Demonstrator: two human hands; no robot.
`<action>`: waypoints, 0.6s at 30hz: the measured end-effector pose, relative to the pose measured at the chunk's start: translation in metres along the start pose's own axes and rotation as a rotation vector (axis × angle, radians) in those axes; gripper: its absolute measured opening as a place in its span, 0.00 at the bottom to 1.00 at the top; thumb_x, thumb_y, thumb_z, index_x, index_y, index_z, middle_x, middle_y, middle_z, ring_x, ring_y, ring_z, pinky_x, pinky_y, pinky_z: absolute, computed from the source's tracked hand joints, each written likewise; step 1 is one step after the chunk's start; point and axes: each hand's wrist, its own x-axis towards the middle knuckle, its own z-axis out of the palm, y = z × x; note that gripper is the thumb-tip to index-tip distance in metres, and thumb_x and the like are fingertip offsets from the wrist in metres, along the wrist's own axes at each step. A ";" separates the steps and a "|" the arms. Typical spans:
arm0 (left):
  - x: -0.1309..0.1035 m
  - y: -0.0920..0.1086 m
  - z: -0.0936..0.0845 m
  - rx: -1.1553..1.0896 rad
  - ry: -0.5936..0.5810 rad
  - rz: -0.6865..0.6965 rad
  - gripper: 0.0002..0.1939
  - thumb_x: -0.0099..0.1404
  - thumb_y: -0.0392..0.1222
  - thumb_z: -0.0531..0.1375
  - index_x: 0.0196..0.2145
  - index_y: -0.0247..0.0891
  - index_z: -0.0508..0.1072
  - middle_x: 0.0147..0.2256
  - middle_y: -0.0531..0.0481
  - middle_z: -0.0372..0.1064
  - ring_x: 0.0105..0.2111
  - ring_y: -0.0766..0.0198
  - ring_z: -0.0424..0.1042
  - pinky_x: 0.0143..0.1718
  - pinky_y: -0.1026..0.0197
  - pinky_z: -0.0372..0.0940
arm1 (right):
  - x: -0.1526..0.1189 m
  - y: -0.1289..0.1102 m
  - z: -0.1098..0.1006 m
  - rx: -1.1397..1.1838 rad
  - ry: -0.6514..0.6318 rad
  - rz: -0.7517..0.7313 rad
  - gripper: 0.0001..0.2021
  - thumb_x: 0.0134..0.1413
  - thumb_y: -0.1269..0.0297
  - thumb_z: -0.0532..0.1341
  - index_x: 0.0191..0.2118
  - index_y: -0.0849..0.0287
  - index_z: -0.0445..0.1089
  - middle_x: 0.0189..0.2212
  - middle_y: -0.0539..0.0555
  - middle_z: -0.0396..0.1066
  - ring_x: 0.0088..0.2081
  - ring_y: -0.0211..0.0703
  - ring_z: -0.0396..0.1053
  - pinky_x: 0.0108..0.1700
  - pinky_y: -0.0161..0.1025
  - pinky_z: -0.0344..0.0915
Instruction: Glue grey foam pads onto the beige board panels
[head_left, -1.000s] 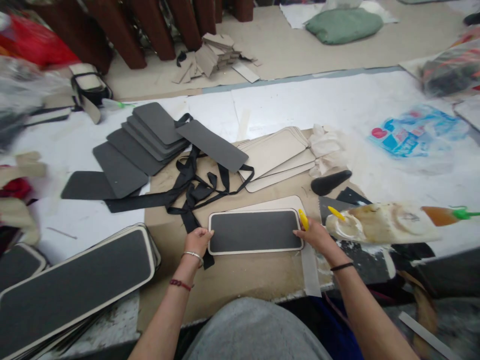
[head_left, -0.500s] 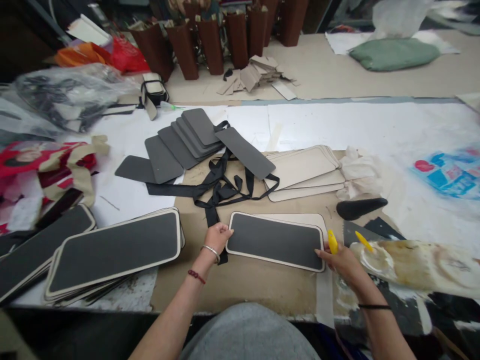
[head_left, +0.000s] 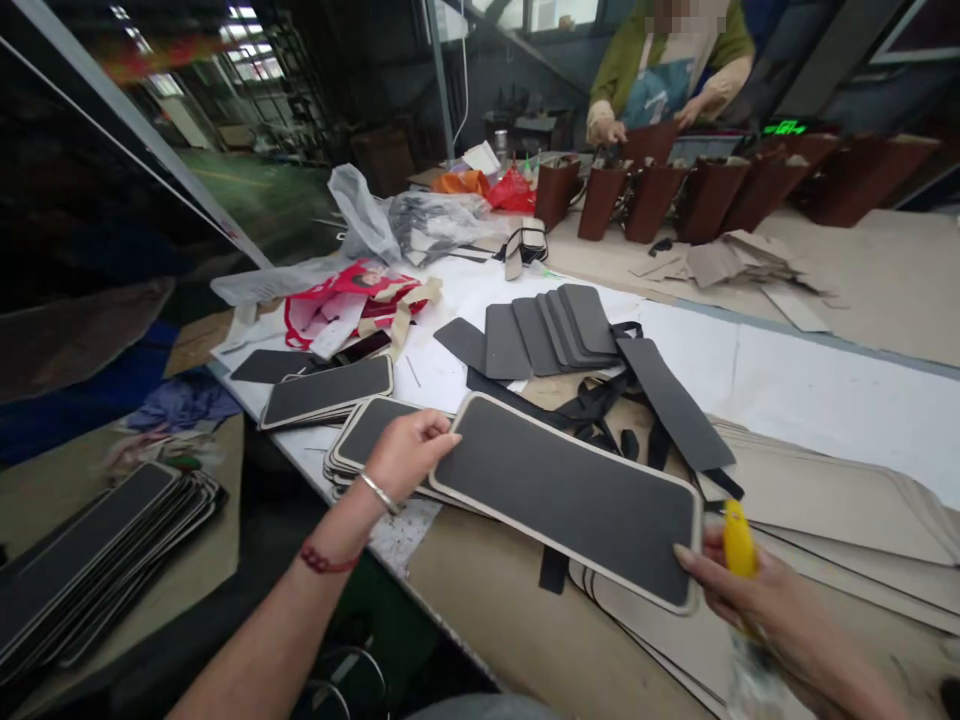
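A dark grey panel with a pale border (head_left: 570,495) is raised over the table. My left hand (head_left: 409,455) pinches its left end between thumb and fingers. At its right end my right hand (head_left: 757,580) grips the corner and also has a yellow-handled tool (head_left: 740,540) tucked in it; the tool's lower part is blurred. Just behind my left hand lies a stack of similar bordered panels (head_left: 367,430). Pale panels (head_left: 645,625) lie beneath the right part of the held panel, and more pale panels (head_left: 847,490) are at the right.
Grey pieces (head_left: 510,340) and black straps (head_left: 592,400) lie behind the panel. Another panel stack (head_left: 82,560) sits lower left, past the table edge. Brown bags (head_left: 652,200) stand at the back, where a person (head_left: 660,80) handles one. Plastic bags (head_left: 435,220) lie back left.
The view has swung to the left. Both hands have lifted the dark panel off the table and carried it toward the stack at the left. The person at the back has come into view.
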 end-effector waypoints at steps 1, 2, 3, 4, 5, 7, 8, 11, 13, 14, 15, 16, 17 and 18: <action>0.006 -0.008 -0.025 0.028 0.045 -0.003 0.13 0.45 0.50 0.59 0.19 0.37 0.64 0.16 0.59 0.57 0.19 0.71 0.54 0.22 0.67 0.51 | 0.005 -0.021 0.024 0.022 -0.082 -0.018 0.19 0.28 0.56 0.68 0.27 0.58 0.61 0.14 0.43 0.57 0.15 0.31 0.54 0.17 0.31 0.52; 0.011 -0.018 -0.047 0.058 0.079 -0.019 0.14 0.43 0.51 0.60 0.18 0.37 0.64 0.16 0.58 0.57 0.19 0.71 0.54 0.21 0.66 0.51 | 0.011 -0.039 0.048 0.046 -0.145 -0.030 0.20 0.28 0.57 0.68 0.27 0.58 0.60 0.14 0.42 0.56 0.14 0.30 0.52 0.16 0.31 0.50; 0.016 -0.029 -0.068 0.085 0.115 -0.040 0.15 0.42 0.51 0.61 0.18 0.37 0.64 0.15 0.58 0.57 0.18 0.71 0.54 0.21 0.67 0.50 | 0.016 -0.053 0.071 0.054 -0.188 -0.061 0.19 0.28 0.57 0.68 0.26 0.58 0.60 0.14 0.42 0.56 0.14 0.30 0.52 0.16 0.31 0.50; 0.021 -0.041 -0.085 0.104 0.141 -0.065 0.16 0.40 0.52 0.61 0.18 0.37 0.65 0.15 0.58 0.57 0.18 0.71 0.54 0.20 0.67 0.49 | 0.021 -0.064 0.091 0.047 -0.234 -0.093 0.18 0.28 0.58 0.67 0.25 0.58 0.59 0.14 0.42 0.56 0.14 0.30 0.52 0.16 0.31 0.50; 0.025 -0.053 -0.099 0.114 0.163 -0.092 0.17 0.39 0.53 0.62 0.18 0.37 0.65 0.14 0.58 0.57 0.18 0.71 0.54 0.20 0.67 0.49 | 0.026 -0.071 0.109 0.040 -0.271 -0.120 0.18 0.28 0.58 0.67 0.24 0.57 0.58 0.13 0.42 0.56 0.14 0.30 0.52 0.16 0.31 0.50; 0.030 -0.076 -0.120 0.105 0.188 -0.141 0.18 0.36 0.54 0.63 0.18 0.37 0.66 0.14 0.58 0.57 0.17 0.71 0.53 0.19 0.67 0.48 | 0.035 -0.077 0.137 0.018 -0.332 -0.163 0.16 0.29 0.59 0.66 0.22 0.57 0.57 0.13 0.42 0.56 0.14 0.30 0.52 0.16 0.31 0.50; 0.032 -0.086 -0.127 0.091 0.192 -0.161 0.18 0.35 0.54 0.64 0.17 0.37 0.66 0.14 0.58 0.57 0.17 0.71 0.54 0.19 0.67 0.48 | 0.038 -0.077 0.147 0.009 -0.351 -0.174 0.15 0.30 0.59 0.65 0.22 0.57 0.57 0.13 0.42 0.56 0.14 0.30 0.52 0.16 0.31 0.50; 0.037 -0.106 -0.137 0.041 0.185 -0.198 0.19 0.33 0.54 0.65 0.17 0.37 0.66 0.14 0.58 0.58 0.17 0.71 0.55 0.19 0.67 0.49 | 0.043 -0.072 0.165 -0.022 -0.362 -0.188 0.13 0.31 0.61 0.64 0.21 0.56 0.56 0.12 0.41 0.55 0.13 0.31 0.52 0.15 0.31 0.49; 0.038 -0.112 -0.138 0.028 0.186 -0.214 0.19 0.33 0.53 0.65 0.16 0.37 0.66 0.14 0.58 0.59 0.17 0.72 0.54 0.18 0.68 0.48 | 0.043 -0.071 0.171 -0.044 -0.345 -0.199 0.12 0.32 0.62 0.63 0.21 0.56 0.57 0.12 0.41 0.56 0.13 0.31 0.52 0.15 0.31 0.50; 0.039 -0.114 -0.138 0.027 0.188 -0.223 0.19 0.32 0.53 0.65 0.16 0.37 0.66 0.13 0.58 0.59 0.16 0.72 0.54 0.18 0.68 0.48 | 0.042 -0.071 0.172 -0.058 -0.337 -0.207 0.12 0.32 0.63 0.63 0.21 0.56 0.57 0.12 0.41 0.57 0.13 0.31 0.53 0.15 0.31 0.50; 0.040 -0.116 -0.137 0.028 0.189 -0.232 0.18 0.32 0.53 0.65 0.16 0.37 0.66 0.13 0.58 0.59 0.16 0.72 0.53 0.17 0.68 0.48 | 0.041 -0.071 0.173 -0.072 -0.326 -0.215 0.11 0.32 0.63 0.63 0.22 0.56 0.58 0.12 0.42 0.57 0.13 0.31 0.53 0.16 0.31 0.51; 0.041 -0.118 -0.136 0.031 0.187 -0.243 0.18 0.32 0.53 0.65 0.15 0.37 0.66 0.13 0.58 0.59 0.16 0.72 0.54 0.17 0.68 0.48 | 0.040 -0.071 0.174 -0.087 -0.316 -0.220 0.10 0.32 0.64 0.63 0.22 0.56 0.59 0.12 0.42 0.57 0.14 0.31 0.53 0.16 0.31 0.51; 0.042 -0.120 -0.135 0.032 0.186 -0.253 0.18 0.32 0.52 0.65 0.15 0.37 0.66 0.13 0.58 0.59 0.16 0.72 0.54 0.17 0.68 0.48 | 0.039 -0.071 0.175 -0.100 -0.309 -0.223 0.10 0.32 0.65 0.63 0.22 0.56 0.59 0.12 0.42 0.57 0.14 0.32 0.53 0.16 0.31 0.51; 0.043 -0.123 -0.134 0.033 0.187 -0.262 0.18 0.32 0.53 0.65 0.16 0.37 0.66 0.13 0.58 0.59 0.16 0.72 0.54 0.17 0.68 0.49 | 0.038 -0.070 0.175 -0.109 -0.306 -0.224 0.09 0.33 0.65 0.62 0.22 0.56 0.60 0.12 0.42 0.57 0.14 0.32 0.53 0.16 0.31 0.51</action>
